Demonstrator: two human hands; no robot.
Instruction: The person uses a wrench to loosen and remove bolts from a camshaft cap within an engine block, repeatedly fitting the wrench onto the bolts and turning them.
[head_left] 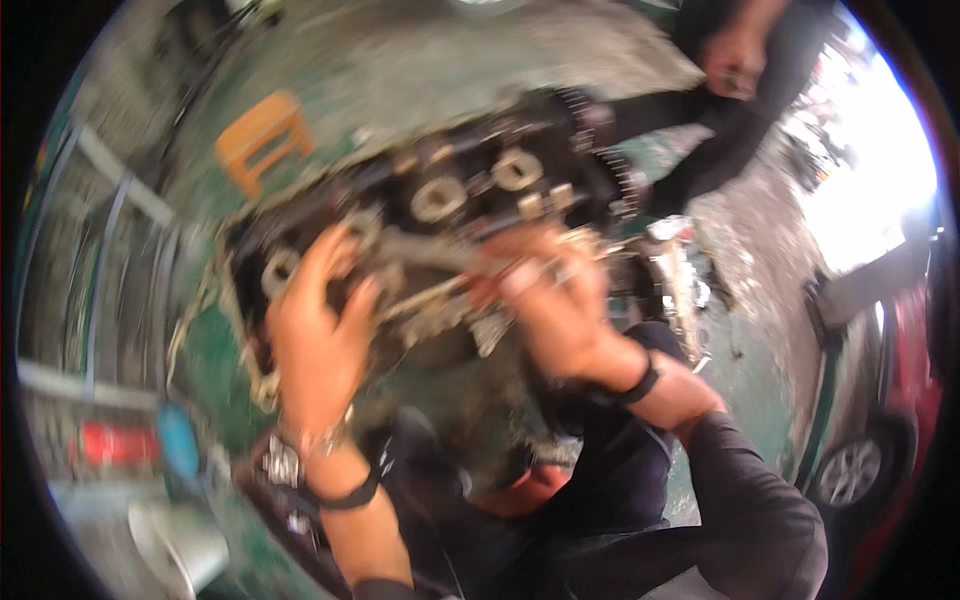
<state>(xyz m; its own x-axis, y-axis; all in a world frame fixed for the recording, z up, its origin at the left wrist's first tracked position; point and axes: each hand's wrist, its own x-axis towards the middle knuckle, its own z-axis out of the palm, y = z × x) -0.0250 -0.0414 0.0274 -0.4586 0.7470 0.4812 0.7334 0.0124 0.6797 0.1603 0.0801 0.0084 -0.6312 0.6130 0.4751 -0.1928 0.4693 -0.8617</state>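
The engine (400, 195) is lying open beneath both hands; uncovering appears done, but remaining work is not showing. Over its left part, the left hand (320, 335) is holding thumb and fingers apart; right of its middle, the right hand (557, 312) is curling (blur is hiding any grip, so I cannot tell).

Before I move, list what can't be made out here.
Head view:
Right hand: motion blur hides what, if anything, it grips.
Left hand: blur hides whether it touches the engine part.
Other person: cut off at top edge.
Red car: cut off at right rim.
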